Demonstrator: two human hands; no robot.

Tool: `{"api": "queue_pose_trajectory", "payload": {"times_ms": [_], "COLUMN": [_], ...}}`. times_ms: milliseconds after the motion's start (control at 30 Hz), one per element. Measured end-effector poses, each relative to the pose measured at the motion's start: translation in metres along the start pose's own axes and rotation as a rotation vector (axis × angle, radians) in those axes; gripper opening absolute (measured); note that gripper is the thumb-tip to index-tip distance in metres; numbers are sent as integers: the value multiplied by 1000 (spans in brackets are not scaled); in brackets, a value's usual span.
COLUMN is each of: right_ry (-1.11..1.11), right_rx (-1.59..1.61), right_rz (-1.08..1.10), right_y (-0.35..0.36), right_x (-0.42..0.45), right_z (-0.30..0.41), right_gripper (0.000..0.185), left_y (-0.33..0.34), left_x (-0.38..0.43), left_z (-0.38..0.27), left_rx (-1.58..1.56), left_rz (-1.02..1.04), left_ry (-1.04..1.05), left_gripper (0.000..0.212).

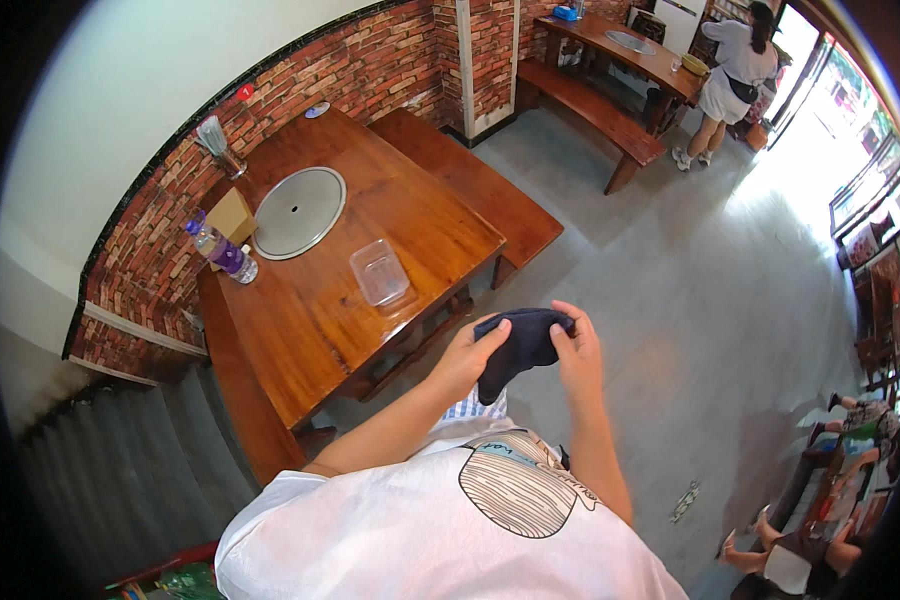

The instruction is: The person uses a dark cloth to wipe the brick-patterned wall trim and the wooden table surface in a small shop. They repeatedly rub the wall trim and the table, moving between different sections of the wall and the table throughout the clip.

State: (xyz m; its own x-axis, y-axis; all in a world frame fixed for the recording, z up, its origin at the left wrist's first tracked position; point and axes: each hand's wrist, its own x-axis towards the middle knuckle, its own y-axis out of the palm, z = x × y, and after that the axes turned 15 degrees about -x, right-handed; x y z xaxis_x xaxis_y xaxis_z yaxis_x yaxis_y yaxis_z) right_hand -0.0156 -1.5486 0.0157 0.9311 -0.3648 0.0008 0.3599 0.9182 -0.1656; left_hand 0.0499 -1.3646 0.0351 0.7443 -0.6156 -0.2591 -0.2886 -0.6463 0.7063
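Observation:
A dark navy sock-shaped cloth (523, 346) is stretched between my two hands in front of my shirt. My left hand (471, 352) pinches its left edge, the thumb lying on top. At the opposite edge, my right hand (576, 346) grips it between thumb and fingers. One end of the cloth hangs down between my hands, over blue-and-white striped fabric. Just beyond my left hand stands a wooden table (435, 232), with a clear plastic container (379, 273) near its front edge.
On the table are a round metal plate (300, 213), a water bottle (223, 253), a tan box (232, 216) and a holder of utensils (223, 148). Wooden benches (469, 187) flank it. Stairs (142, 450) descend at left. A person (735, 75) stands by the far table; others sit at right.

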Motion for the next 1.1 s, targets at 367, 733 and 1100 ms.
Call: {"api": "queue_pose_trajectory", "payload": {"times_ms": [367,733,1100], "right_ry": [-41,-43,-114], "right_rx": [59,-97,-49], "right_rz": [-52,-293,57], "right_y": [-121,-245,-277], "right_x": [178,391,616], "right_z": [-49,-34,-48], "right_gripper": [43,17,18], "left_y": [68,168,158], "left_x": [237,462,626], "left_z": [5,-25,-46], "left_rx": [-105,153,288], "left_rz": [-49,210,-29], "left_ry": [-105,-45,162], "left_gripper": [37,34,33]}}
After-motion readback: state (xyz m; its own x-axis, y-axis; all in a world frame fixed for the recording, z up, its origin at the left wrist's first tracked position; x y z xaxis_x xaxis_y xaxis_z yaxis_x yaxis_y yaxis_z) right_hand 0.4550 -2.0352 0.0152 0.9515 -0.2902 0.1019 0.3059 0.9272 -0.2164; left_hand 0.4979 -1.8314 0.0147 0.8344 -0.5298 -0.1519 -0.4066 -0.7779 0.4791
